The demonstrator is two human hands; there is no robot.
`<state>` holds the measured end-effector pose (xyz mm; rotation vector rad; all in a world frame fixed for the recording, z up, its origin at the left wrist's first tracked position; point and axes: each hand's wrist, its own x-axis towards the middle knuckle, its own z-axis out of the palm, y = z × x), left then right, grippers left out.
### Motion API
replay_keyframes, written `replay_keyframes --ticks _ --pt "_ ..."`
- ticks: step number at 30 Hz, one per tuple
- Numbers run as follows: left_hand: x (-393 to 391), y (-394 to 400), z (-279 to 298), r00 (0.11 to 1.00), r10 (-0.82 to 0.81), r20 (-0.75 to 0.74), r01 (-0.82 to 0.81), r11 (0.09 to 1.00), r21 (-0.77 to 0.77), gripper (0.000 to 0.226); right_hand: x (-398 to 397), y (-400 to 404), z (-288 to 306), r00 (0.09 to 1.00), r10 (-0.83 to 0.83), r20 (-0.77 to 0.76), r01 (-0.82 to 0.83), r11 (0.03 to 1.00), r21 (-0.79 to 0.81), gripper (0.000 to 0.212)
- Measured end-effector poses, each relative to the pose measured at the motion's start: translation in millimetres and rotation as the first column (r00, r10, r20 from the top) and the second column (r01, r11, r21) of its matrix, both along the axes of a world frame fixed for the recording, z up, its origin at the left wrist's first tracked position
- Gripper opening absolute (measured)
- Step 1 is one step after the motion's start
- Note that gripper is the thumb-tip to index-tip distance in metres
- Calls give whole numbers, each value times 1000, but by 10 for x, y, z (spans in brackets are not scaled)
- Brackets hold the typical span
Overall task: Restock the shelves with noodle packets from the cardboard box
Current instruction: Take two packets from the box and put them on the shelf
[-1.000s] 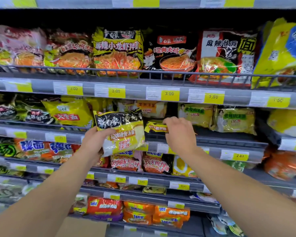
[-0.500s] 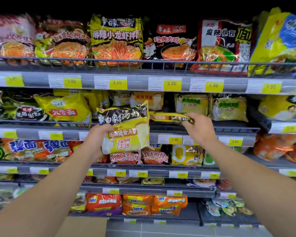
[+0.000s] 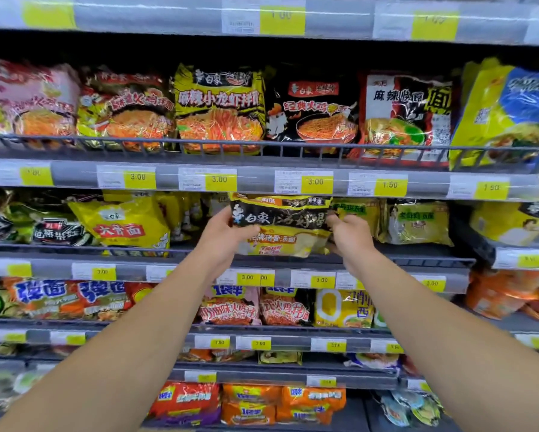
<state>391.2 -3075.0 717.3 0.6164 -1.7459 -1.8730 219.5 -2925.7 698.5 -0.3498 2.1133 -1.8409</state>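
Two bare forearms reach up from the bottom corners toward the middle of the shelving. The left hand grips the left edge of a black-and-yellow noodle packet, thumb on the front face and the other fingers hidden behind it. The right hand holds the packet's right edge with fingers curled; how far they wrap behind cannot be told. The packet stands upright between both hands, at the front of the second shelf, its lower edge just above the shelf's front rail and its top edge near the row of yellow price tags on the shelf above. Just behind and above it the top of another similar packet shows. To its left on the same shelf sits a yellow packet with a red label; to its right stand pale green-yellow packets. On the shelf above, behind a wire rail, a row of packets faces out, among them a yellow-and-black one, a black one and a red-and-black one. Below the hands, lower shelves carry red and orange packets and a yellow one, with orange packs on the lowest level.
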Motion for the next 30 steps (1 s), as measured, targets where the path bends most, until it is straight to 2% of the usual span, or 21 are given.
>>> replay_keyframes --ticks 3,4,7,9,11,13,14,16,19,21,22,24,25,27,28,29,30 --pt "-95 -96 -9 1000 26 12 -26 999 -40 28 115 -131 119 996 41 73 -36 997 -67 21" --pt "-112 -128 -8 999 35 4 -34 999 -34 28 140 -171 145 994 35 100 -26 995 -93 21" --pt "-166 -256 -37 998 63 11 -63 998 -30 28 127 -269 154 986 7 168 20 987 -160 40" --pt "-176 -312 -110 997 59 40 -56 995 -79 32 125 -316 88 983 -5 184 30 991 -130 31" --pt "-182 -362 -196 993 69 93 -53 985 -167 39 208 -344 76 981 2 196 20 993 -112 17" --pt "-173 -418 -245 990 65 128 -37 978 -207 43 248 -367 79 977 -1 213 36 986 -161 25" --pt "-171 -466 -248 986 63 154 -28 975 -222 40 232 -393 74 974 9 227 36 980 -193 25" --pt "-180 -585 -273 973 38 227 16 973 -229 42 233 -446 93 970 21 242 34 974 -223 11" --pt "-170 -669 -237 937 25 348 60 971 -232 51 220 -515 143 971 28 239 30 971 -238 18" --pt "-164 -710 -238 946 36 321 44 970 -240 39 204 -495 123 967 72 246 -2 962 -273 7" --pt "-156 -714 -219 955 32 294 50 963 -265 32 192 -482 97 958 127 258 -42 950 -309 9" --pt "-135 -755 -201 964 23 265 54 958 -282 37 144 -495 -6 957 207 202 -151 954 -259 10" --pt "-150 -802 -206 961 35 273 42 962 -271 42 151 -526 -22 960 236 151 -212 965 -157 23" --pt "-121 -871 -174 965 71 252 -6 968 -249 52 151 -619 -59 941 326 87 -333 940 79 100" --pt "-101 -877 -160 964 97 247 -36 969 -243 61 159 -683 -72 928 369 58 -373 910 182 123" --pt "-87 -914 -172 959 128 251 -68 970 -233 72 208 -768 -63 913 408 21 -398 875 277 126" --pt "-68 -948 -185 955 158 253 -102 970 -221 77 267 -859 -54 910 412 -42 -374 860 347 116"
